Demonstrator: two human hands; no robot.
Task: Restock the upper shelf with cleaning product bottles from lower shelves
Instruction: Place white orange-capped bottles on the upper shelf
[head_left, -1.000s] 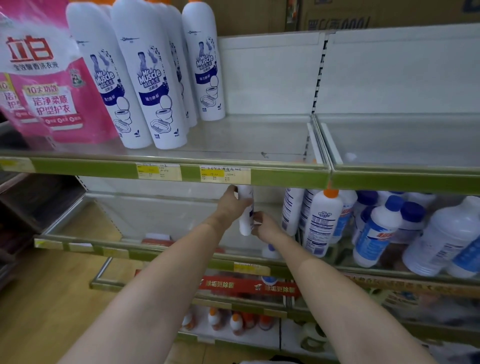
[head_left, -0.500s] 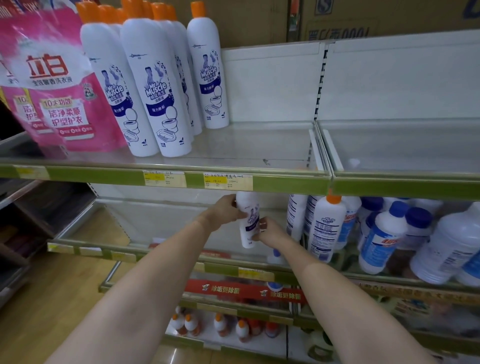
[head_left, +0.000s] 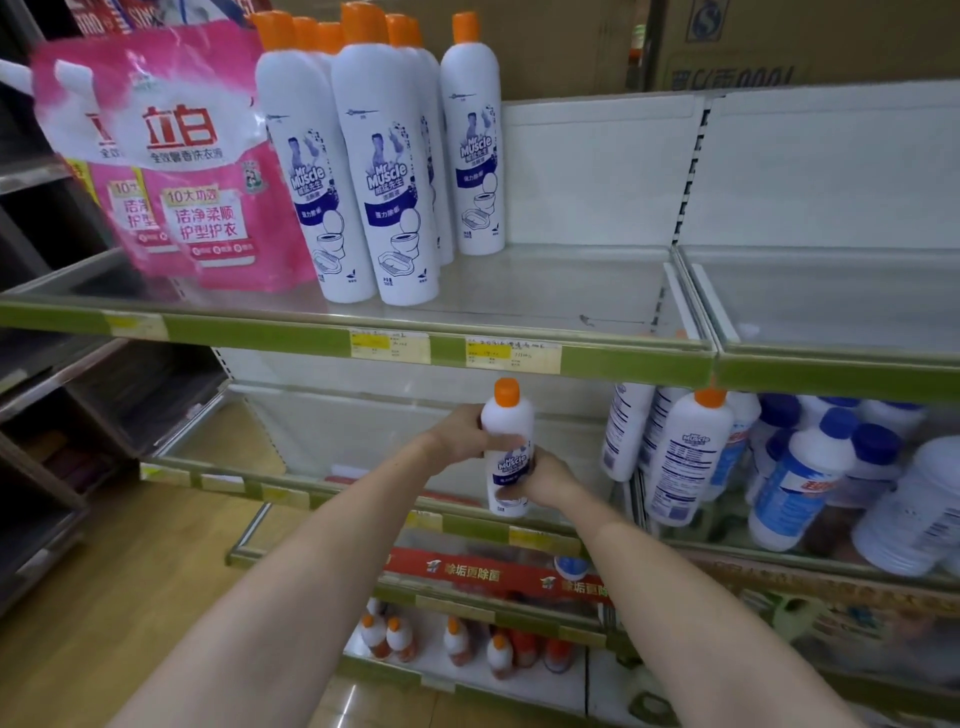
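Two hands held one bottle in front of the lower shelf, just under the green lip of the upper shelf. The left hand wrapped its shoulder below the orange cap, and the right hand curled round its lower body, keeping it upright; that two-handed grip was probably meant to steady it for the lift past the shelf edge. The upper shelf carried a cluster of tall white orange-capped bottles at its left, beside pink refill pouches, with bare shelf to their right where the held bottle would most likely go, since it bore the same label. To the right on the lower level, more white bottles stood or leaned together, some orange-capped and some blue-capped. Further down, small orange-capped bottles sat in a row on the bottom shelf. Cardboard boxes rested above the shelving.
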